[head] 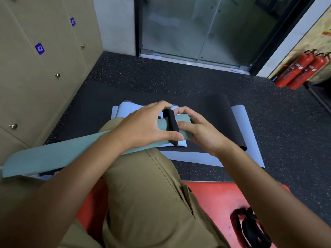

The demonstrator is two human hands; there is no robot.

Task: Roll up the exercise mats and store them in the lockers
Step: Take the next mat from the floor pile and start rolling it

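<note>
The rolled green mat [59, 154] is gripped by the left hand [143, 127]; the black strap [172, 122] around it is pinched by the right hand [200, 131].

Two hands [143, 126] [200, 133], one rolled green mat [53, 156], two flat mats [215, 111] [240, 119] beyond them, two fire extinguishers [295, 68] [308, 70], two numbered lockers [39, 48] [72, 21].

Sage-green rolled mat [53, 156], black strap [172, 122], pale-blue mat [240, 119], black mat [206, 111], speckled dark floor [161, 74], red extinguishers [300, 68].

Matt green mat [53, 154], black cloth strap [172, 122] (soft-looking) — speckled rubbery floor [161, 76], glossy red extinguishers [302, 68].
</note>
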